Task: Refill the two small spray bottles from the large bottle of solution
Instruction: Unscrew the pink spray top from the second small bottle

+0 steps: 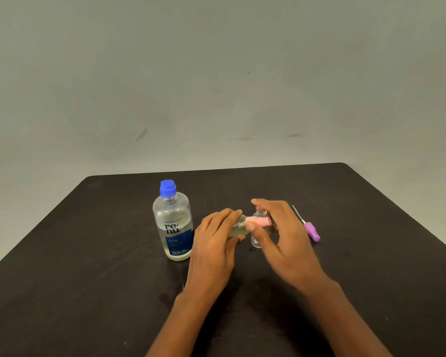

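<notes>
With left hand (216, 243) gripped the tilted small spray bottle (238, 228) over the table (88, 253), with right hand (286, 243) pinched its pink top (259, 221), probably twisting it; judged next move to need uncapping the large bottle (174, 228) at left for the open second bottle (256, 242).

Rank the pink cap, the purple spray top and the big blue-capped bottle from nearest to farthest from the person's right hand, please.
1. Pink cap: pinched by the right hand itself, on the small bottle the left hand holds.
2. Purple spray top: lying on the table just to its right.
3. Large bottle: standing at far left, beyond the left hand.
</notes>
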A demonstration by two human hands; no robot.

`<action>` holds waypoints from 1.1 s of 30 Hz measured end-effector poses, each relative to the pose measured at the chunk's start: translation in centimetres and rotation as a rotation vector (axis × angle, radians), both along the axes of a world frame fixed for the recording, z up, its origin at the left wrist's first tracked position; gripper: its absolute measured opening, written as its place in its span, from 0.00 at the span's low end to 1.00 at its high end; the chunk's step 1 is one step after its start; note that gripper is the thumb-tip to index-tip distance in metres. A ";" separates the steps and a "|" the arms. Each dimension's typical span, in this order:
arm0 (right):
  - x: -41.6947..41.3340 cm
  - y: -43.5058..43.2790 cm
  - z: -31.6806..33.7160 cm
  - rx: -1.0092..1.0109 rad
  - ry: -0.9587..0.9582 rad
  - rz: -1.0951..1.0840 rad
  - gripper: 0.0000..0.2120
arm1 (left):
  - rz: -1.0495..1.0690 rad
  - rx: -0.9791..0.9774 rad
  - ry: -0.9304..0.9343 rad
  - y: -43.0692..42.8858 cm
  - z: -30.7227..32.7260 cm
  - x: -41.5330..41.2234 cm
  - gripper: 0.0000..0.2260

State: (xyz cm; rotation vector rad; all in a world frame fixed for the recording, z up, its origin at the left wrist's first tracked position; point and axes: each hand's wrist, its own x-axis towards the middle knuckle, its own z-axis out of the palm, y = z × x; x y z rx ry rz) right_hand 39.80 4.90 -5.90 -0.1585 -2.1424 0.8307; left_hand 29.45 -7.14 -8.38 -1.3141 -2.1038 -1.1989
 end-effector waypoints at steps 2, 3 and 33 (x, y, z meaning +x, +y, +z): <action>0.0 0.1 0.0 0.005 -0.032 -0.040 0.11 | 0.002 -0.011 0.017 0.0 -0.1 0.0 0.20; 0.0 0.1 0.0 0.016 -0.044 -0.035 0.08 | 0.002 -0.016 0.025 0.0 -0.2 0.0 0.21; 0.0 -0.1 -0.2 -0.078 -0.132 0.011 0.09 | -0.010 -0.041 0.076 0.0 -0.6 0.0 0.20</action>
